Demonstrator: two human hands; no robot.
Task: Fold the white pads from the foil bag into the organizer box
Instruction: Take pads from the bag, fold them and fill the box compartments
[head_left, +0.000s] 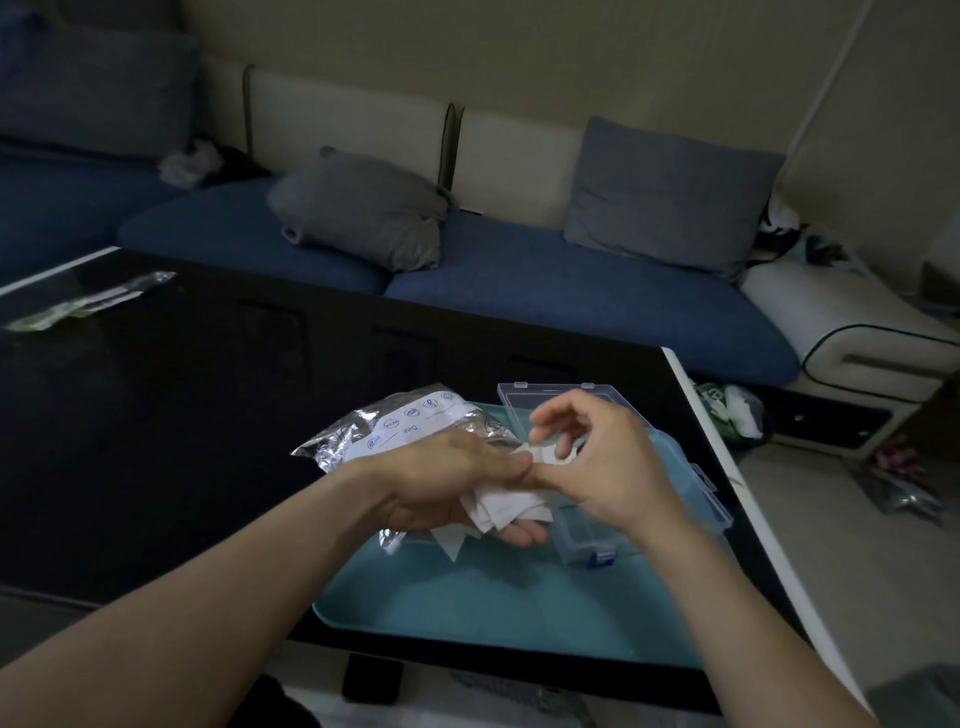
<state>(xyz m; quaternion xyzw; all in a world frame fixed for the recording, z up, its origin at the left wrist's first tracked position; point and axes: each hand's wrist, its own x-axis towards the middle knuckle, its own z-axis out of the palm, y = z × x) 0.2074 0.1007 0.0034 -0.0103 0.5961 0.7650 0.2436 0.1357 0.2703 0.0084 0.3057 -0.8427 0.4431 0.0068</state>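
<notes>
**Folded pad held just above the open box, right hand nearest**

The left hand (447, 483) lies palm-up over the teal tray (467, 597), its fingers curled under a loose bundle of white pads (498, 506); a few corners hang down below the palm. The right hand (597, 457) meets it from the right, its thumb and fingertips pinching one small pad (550, 457) that is already doubled over into a short strip. That strip runs roughly left to right, bridging the gap between the two thumbs, so for now both hands touch it.

The clear organizer box (649, 525) stands open on the tray directly under and slightly to the right of the right hand, its lid (550, 402) tipped up behind the fingers. Its long side runs away from the person towards the far right of the table. Much of its inside is hidden by the right wrist, so I cannot tell how many pads already lie in it.

The foil bag (415, 426) lies on the tray's far left part, behind the left hand and partly under it.

Since the box lies on the right hand's own side and below it, I judge that hand best placed to carry the folded pad down, while the left holds the remaining bundle. The strip will probably need turning to match a compartment's length.
</notes>
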